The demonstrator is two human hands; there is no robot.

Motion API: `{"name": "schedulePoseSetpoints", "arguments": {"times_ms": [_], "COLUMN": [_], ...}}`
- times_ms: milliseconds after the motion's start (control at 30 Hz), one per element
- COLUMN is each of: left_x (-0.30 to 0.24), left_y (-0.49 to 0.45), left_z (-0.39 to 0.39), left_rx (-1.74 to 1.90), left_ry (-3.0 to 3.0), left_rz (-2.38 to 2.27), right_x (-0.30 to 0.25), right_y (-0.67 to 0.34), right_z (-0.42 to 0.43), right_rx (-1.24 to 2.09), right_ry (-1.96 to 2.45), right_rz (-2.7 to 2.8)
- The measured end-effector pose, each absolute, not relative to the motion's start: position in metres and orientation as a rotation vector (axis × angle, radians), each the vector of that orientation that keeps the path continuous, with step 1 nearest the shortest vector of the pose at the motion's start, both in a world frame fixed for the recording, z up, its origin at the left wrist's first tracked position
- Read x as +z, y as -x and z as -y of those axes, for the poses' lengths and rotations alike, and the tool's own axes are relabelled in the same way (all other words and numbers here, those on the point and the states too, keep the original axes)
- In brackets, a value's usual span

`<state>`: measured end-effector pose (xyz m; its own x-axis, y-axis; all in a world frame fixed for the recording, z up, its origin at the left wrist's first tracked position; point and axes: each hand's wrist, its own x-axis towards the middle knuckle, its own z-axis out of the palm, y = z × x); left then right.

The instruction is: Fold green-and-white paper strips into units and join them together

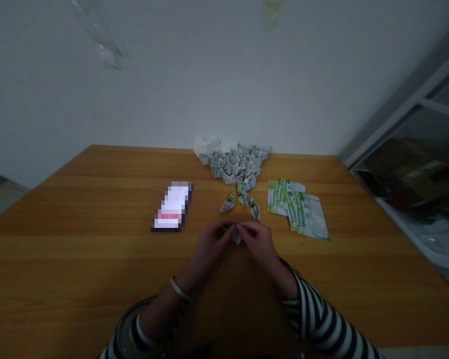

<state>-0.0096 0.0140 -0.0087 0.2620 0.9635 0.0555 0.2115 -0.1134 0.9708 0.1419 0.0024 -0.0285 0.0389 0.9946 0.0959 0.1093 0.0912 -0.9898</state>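
Note:
My left hand and my right hand meet over the wooden table, fingers pinched together on a small folded paper piece held between them. Just beyond my fingers lie three folded paper pieces printed green and white. Behind those is a heap of several more folded pieces. A fanned stack of flat green-and-white paper slips lies to the right of my right hand. I wear striped sleeves and a bangle on my left wrist.
A phone with a lit screen lies left of my hands. A white wall stands behind the table. A glass-fronted frame with dim objects behind it is at the right edge.

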Motion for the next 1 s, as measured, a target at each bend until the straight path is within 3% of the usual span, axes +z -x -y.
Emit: {"name": "schedulePoseSetpoints", "arguments": {"times_ms": [200, 467, 733, 1000], "left_x": [-0.004, 0.003, 0.013, 0.003], "left_y": [0.007, 0.012, 0.024, 0.018], "left_z": [-0.011, -0.016, -0.017, -0.015], "left_rx": [1.017, 1.251, 0.996, 1.217], "left_ry": [-1.516, -1.177, -1.871, -1.642], "left_rz": [-1.267, -1.040, -0.895, -1.031], "right_x": [-0.024, -0.020, -0.011, -0.010], "right_y": [-0.136, -0.142, -0.148, -0.148], "right_z": [0.002, -0.002, 0.002, 0.002], "right_rx": [1.072, 0.916, 0.895, 1.053], "right_ry": [1.227, 1.129, 1.082, 0.942], "right_rz": [1.170, 1.199, 1.318, 1.092]}}
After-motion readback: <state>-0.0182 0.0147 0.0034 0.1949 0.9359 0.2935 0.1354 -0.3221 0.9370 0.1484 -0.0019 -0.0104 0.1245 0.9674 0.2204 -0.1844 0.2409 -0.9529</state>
